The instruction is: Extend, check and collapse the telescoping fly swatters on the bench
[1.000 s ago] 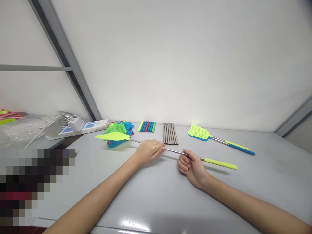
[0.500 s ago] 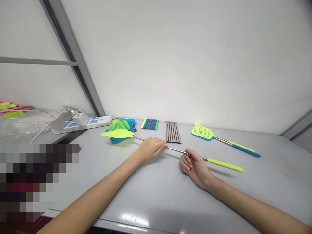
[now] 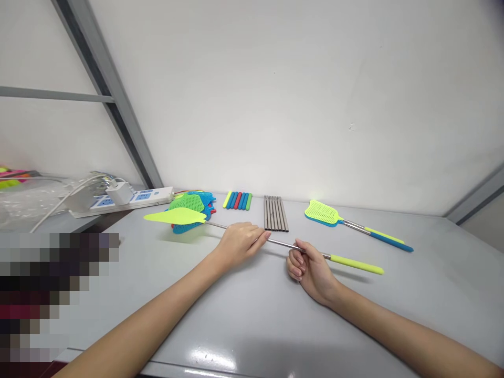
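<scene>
Both my hands are closed on one extended telescopic fly swatter (image 3: 356, 263), held above the table. Its yellow-green paddle points left and is seen almost edge-on; its yellow-green grip points right. My left hand (image 3: 241, 242) wraps the thin metal rod nearer the paddle. My right hand (image 3: 311, 266) pinches the rod just before the thicker section by the grip, with its fingers curled. Behind the paddle lies a pile of loose swatter heads (image 3: 189, 202), green and blue. Farther back sit several coloured handle grips (image 3: 238, 200) in a row and several metal tubes (image 3: 276, 214) side by side.
Two put-together swatters (image 3: 323, 212), yellow-green and blue, lie at the right back. A white power strip (image 3: 157, 196) with cables and clear plastic bags (image 3: 35, 202) are at the left. A wall (image 3: 255, 105) closes off the back of the grey table (image 3: 244, 320). A blurred-out area covers the lower left.
The swatter's paddle has shifted left and appears slightly longer or more turned. Both hands keep their hold on the rod. The whole view has moved slightly, shifting the scene left.
</scene>
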`<state>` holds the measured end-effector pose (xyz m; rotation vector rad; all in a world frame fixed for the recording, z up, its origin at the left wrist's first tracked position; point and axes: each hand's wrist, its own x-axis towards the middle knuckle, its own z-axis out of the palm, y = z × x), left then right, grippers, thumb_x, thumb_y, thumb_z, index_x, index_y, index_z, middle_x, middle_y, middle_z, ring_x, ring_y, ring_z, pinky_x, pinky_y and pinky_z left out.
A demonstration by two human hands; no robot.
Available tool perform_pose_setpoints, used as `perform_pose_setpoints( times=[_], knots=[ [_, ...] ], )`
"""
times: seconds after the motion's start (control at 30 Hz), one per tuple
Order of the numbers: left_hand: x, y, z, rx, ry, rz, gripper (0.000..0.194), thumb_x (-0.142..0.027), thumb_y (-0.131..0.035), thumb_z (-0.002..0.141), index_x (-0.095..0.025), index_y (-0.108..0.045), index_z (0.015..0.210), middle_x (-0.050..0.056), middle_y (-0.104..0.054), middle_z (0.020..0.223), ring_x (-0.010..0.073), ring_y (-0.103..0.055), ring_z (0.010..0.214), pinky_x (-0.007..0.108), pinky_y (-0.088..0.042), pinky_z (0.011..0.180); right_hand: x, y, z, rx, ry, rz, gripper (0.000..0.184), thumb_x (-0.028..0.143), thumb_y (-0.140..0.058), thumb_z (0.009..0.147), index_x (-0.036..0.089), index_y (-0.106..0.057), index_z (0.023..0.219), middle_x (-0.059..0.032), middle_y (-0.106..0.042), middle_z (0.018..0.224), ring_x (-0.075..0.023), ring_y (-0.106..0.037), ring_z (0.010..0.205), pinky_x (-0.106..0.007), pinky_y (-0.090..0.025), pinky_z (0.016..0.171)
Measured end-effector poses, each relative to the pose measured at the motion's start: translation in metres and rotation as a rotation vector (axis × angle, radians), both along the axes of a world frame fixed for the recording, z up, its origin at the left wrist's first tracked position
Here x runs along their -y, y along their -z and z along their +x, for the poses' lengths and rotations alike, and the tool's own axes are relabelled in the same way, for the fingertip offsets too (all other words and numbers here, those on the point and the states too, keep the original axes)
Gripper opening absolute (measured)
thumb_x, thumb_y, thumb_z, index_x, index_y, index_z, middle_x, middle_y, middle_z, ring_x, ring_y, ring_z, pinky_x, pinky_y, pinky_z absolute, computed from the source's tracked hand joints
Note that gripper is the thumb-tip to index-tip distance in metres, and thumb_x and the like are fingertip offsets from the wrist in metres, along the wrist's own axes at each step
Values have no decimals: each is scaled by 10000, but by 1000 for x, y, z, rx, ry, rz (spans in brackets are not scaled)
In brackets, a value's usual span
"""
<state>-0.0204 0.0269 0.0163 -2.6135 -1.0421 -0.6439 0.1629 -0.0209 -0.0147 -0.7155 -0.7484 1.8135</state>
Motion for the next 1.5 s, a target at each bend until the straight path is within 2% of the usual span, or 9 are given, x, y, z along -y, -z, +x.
perform_pose_setpoints(
  times=[0.17, 0.43, 0.8, 1.0, 1.2, 1.33, 1.5],
  knots=[
    [5, 2, 5, -2, -3, 30, 393, -302, -282, 894, -166, -530, 621, 6, -564, 576, 126, -488, 553, 262, -285, 516, -1, 1, 0, -12, -9, 3, 421, 385, -470, 767, 179, -321, 432, 55, -258, 399, -88, -288, 383, -242, -190, 412],
    [11, 6, 12, 5, -3, 24, 321, -337, -317, 879, -189, -582, 775, 9, -581, 661, 143, -491, 621, 267, -319, 566, 0, -2, 0, -32, -11, 2, 416, 361, -454, 781, 175, -333, 429, 52, -261, 402, -89, -296, 384, -242, -185, 411],
    [18, 5, 16, 9, 41, 14, 286, -300, -311, 887, -194, -573, 837, 0, -569, 678, 130, -478, 620, 250, -322, 566, -1, -2, 0, -18, -30, 15, 413, 349, -457, 783, 172, -332, 432, 52, -269, 399, -87, -302, 381, -243, -193, 416],
    [25, 9, 23, 18, 70, 35, 256, -302, -324, 887, -201, -559, 869, -4, -562, 689, 135, -471, 628, 258, -318, 560, 0, -1, 0, 3, -48, 53, 401, 331, -471, 786, 166, -365, 436, 51, -282, 391, -88, -324, 371, -242, -185, 413],
    [30, 12, 27, 4, 87, 42, 170, -165, -364, 857, -195, -522, 914, -5, -548, 710, 142, -459, 637, 265, -316, 554, 1, 0, -2, 21, -61, 86, 402, 336, -467, 799, 163, -383, 446, 52, -278, 391, -88, -328, 368, -240, -181, 407],
    [32, 13, 28, -15, 89, 36, 244, -35, -371, 775, -173, -512, 919, 8, -546, 738, 159, -445, 652, 282, -322, 566, 1, -2, -2, 25, -61, 104, 379, 317, -467, 803, 163, -390, 466, 52, -285, 399, -88, -328, 367, -239, -178, 404],
    [33, 11, 30, -16, 92, -4, 231, -60, -364, 798, -166, -505, 948, 19, -543, 771, 162, -442, 685, 287, -347, 614, 1, -2, -1, 19, -71, 105, 380, 330, -448, 812, 163, -389, 476, 50, -292, 411, -90, -333, 378, -238, -186, 410]
  ],
)
